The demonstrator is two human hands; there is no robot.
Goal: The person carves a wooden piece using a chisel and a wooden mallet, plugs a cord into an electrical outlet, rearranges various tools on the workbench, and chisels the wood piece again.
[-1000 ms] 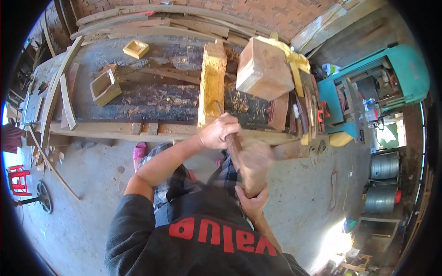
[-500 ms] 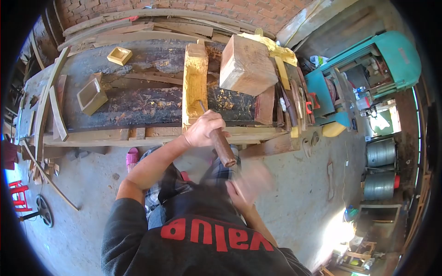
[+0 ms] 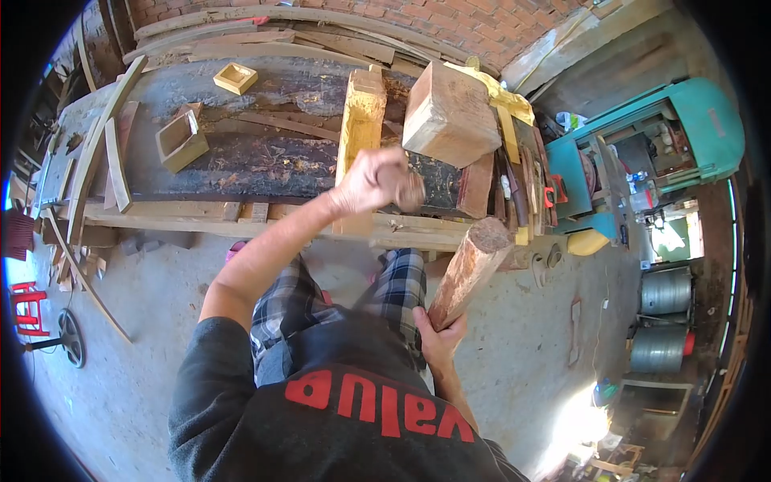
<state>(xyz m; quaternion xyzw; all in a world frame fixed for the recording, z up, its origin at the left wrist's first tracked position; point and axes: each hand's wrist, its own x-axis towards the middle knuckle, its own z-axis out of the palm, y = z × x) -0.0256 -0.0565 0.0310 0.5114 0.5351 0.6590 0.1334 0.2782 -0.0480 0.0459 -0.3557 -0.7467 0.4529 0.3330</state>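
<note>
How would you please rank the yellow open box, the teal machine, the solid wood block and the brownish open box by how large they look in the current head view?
Teal machine
Solid wood block
Brownish open box
Yellow open box

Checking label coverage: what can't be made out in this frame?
All head view:
- Tool: blade not visible, handle motion-blurred; left hand covers part.
- Notched beam: near part of its hollow, behind the left hand.
- Wooden club: grip, inside right hand.
- Teal cabinet: contents too small.
</note>
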